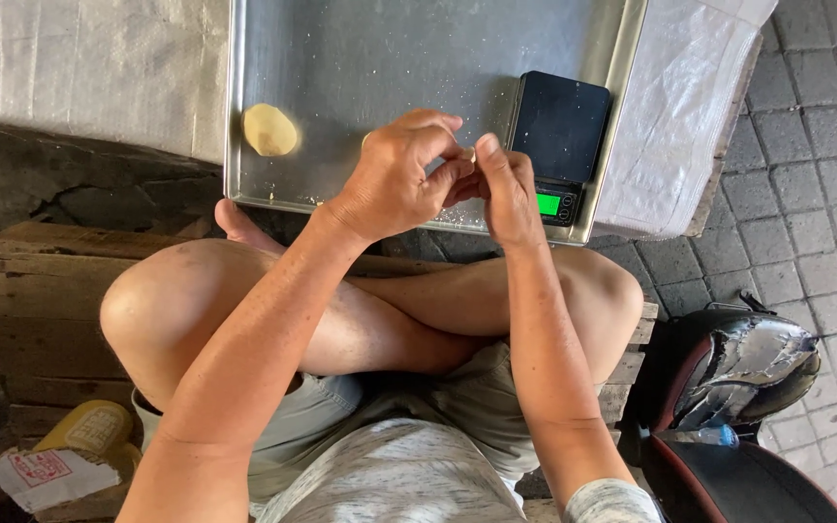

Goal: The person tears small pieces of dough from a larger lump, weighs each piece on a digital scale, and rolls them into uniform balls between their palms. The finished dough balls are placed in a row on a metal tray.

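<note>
Left hand (pixel 401 174): your fingers curl closed, pinching a small pale piece.
Right hand (pixel 508 194): fingertips pinch the same piece.
Tray (pixel 380 58): holds dough ball (pixel 270 130), black scale (pixel 556 140).

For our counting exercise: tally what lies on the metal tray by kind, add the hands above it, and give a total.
Dough pieces lying on the tray: 1 (pale yellow disc)
Digital scales: 1 (black, green display)
Hands: 2 (left hand, right hand)
Total: 4
</note>
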